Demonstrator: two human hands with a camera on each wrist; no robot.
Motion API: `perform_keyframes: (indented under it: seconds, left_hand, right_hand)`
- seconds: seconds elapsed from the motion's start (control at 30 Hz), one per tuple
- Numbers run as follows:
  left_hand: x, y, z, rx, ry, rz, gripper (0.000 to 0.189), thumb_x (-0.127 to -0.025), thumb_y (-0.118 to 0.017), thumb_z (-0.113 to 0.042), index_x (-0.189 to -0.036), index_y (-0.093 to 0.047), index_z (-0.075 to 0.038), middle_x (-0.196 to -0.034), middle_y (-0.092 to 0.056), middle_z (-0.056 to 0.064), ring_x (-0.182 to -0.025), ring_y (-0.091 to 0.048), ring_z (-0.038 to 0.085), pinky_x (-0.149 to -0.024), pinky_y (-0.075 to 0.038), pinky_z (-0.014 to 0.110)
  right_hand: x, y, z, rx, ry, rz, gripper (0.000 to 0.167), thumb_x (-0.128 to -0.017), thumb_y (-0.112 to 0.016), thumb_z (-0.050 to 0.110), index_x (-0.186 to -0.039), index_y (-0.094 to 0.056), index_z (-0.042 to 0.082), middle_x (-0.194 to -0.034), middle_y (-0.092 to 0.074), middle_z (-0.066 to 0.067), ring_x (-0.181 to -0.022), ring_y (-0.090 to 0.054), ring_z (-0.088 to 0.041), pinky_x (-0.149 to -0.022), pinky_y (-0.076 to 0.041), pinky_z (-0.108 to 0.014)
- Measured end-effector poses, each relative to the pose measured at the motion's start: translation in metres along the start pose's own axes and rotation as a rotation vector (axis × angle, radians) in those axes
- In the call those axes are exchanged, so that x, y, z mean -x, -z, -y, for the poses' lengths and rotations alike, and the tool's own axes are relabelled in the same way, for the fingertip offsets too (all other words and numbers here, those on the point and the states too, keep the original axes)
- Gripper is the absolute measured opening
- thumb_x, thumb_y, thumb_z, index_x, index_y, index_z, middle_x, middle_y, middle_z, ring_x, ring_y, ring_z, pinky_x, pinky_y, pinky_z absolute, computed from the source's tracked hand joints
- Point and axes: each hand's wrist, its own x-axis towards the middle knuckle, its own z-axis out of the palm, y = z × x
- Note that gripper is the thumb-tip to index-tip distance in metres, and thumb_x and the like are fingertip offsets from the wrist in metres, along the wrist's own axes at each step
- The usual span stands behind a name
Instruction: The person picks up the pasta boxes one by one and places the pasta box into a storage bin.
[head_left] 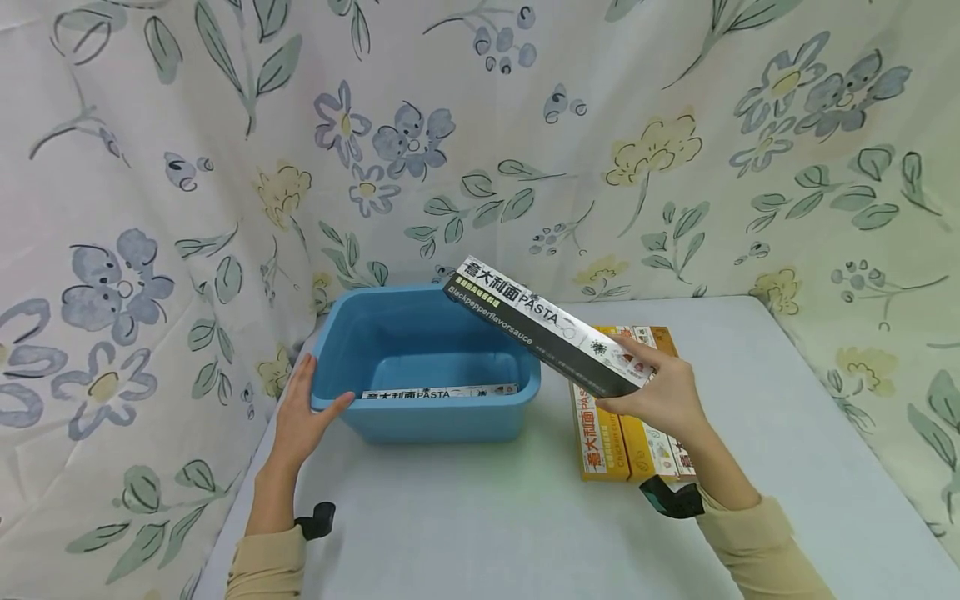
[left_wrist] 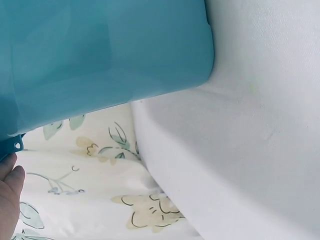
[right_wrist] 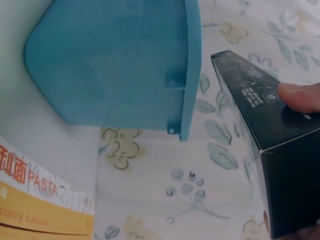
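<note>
My right hand (head_left: 663,398) grips one end of a black-and-white pasta box (head_left: 542,327), labelled black pepper flavor sauce. The box is held tilted, its far end raised over the right rim of a blue plastic bin (head_left: 442,427). Inside that bin, along the front wall, lies another pasta box (head_left: 442,392) with a white printed side showing. My left hand (head_left: 298,417) rests at the bin's front left corner, fingers straight along the left side and thumb at the front rim. In the left wrist view its fingertips (left_wrist: 15,175) touch the rim.
Several yellow-and-white pasta boxes (head_left: 603,446) lie side by side on the white table (head_left: 465,517), right of the bin and partly under my right hand. A floral curtain (head_left: 480,150) hangs behind the table and along its left side.
</note>
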Motion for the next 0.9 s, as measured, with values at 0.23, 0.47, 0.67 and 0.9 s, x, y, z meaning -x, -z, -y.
perform_keyframes:
  seconds: [0.23, 0.47, 0.67, 0.9]
  left_hand:
    - [-0.001, -0.001, 0.002, -0.002, 0.001, -0.003, 0.094, -0.087, -0.066, -0.041, -0.156, -0.013, -0.004, -0.161, -0.011, 0.018, -0.144, -0.013, 0.045, -0.106, -0.017, 0.07]
    - [-0.002, -0.002, 0.004, 0.001, -0.01, -0.01, 0.095, -0.087, -0.067, -0.041, -0.155, -0.014, -0.003, -0.161, -0.011, 0.019, -0.144, -0.013, 0.046, -0.106, -0.017, 0.071]
    - [-0.002, -0.002, 0.003, 0.002, -0.019, -0.018, 0.095, -0.086, -0.068, -0.041, -0.155, -0.016, -0.002, -0.16, -0.013, 0.021, -0.144, -0.014, 0.046, -0.106, -0.017, 0.071]
    - [-0.002, -0.002, 0.004, 0.003, -0.013, -0.015, 0.095, -0.086, -0.068, -0.042, -0.155, -0.015, -0.002, -0.16, -0.012, 0.02, -0.144, -0.013, 0.045, -0.106, -0.017, 0.071]
  right_hand:
    - [-0.006, -0.001, 0.004, 0.002, -0.035, 0.049, 0.086, -0.062, -0.09, 0.01, -0.139, -0.052, 0.0, -0.13, -0.053, -0.028, -0.094, -0.056, -0.035, -0.069, -0.051, -0.029]
    - [-0.014, -0.008, 0.006, 0.025, -0.024, 0.053, 0.084, -0.062, -0.09, 0.01, -0.137, -0.054, 0.0, -0.127, -0.055, -0.027, -0.09, -0.056, -0.033, -0.065, -0.051, -0.028]
    - [-0.023, -0.014, 0.009, 0.031, 0.034, 0.057, 0.079, -0.061, -0.09, 0.008, -0.134, -0.059, 0.005, -0.119, -0.061, -0.023, -0.088, -0.056, -0.031, -0.064, -0.05, -0.028]
    - [-0.033, -0.02, 0.012, 0.051, 0.083, 0.073, 0.079, -0.061, -0.09, 0.008, -0.133, -0.058, 0.0, -0.121, -0.061, -0.025, -0.091, -0.055, -0.033, -0.069, -0.049, -0.034]
